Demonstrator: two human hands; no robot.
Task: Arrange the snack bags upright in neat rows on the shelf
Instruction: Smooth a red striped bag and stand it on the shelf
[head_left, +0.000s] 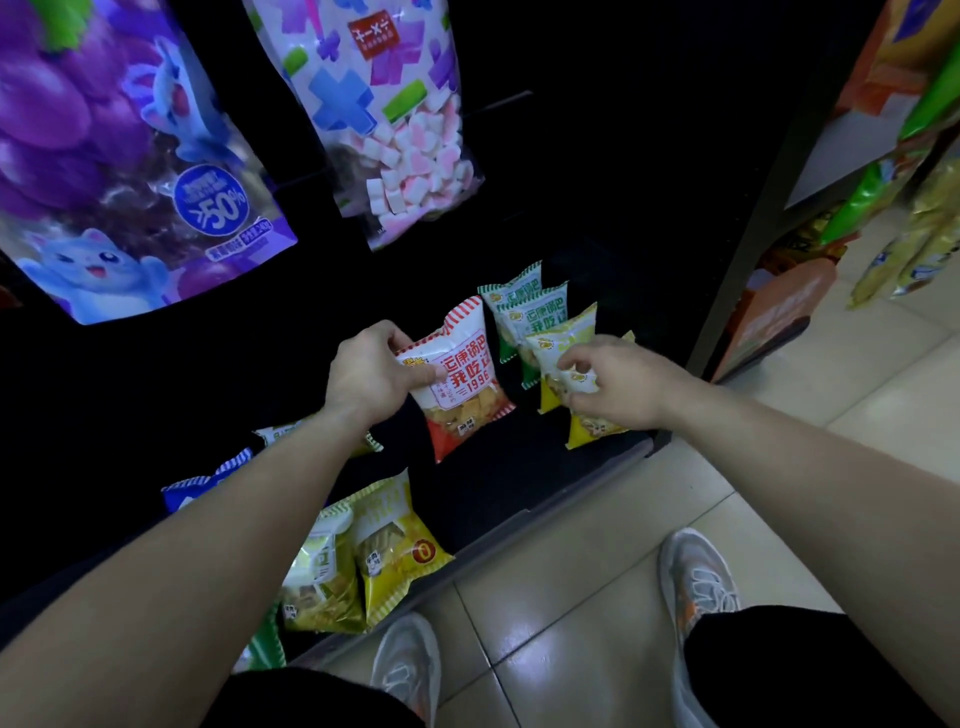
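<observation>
Left hand (366, 376) grips red bag (462, 384); right hand (618, 387) pinches yellow bag (558, 358)

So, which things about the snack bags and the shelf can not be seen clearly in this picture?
- Head view: the back of the shelf is too dark to show more bags.
- The blue bag and the bag behind it are mostly covered by the left forearm.
- The green bag at the bottom is hidden by the left arm and leg.
- The front yellow bag is partly covered by the right hand.
- Small print on the red bag in the left hand is unreadable.
</observation>
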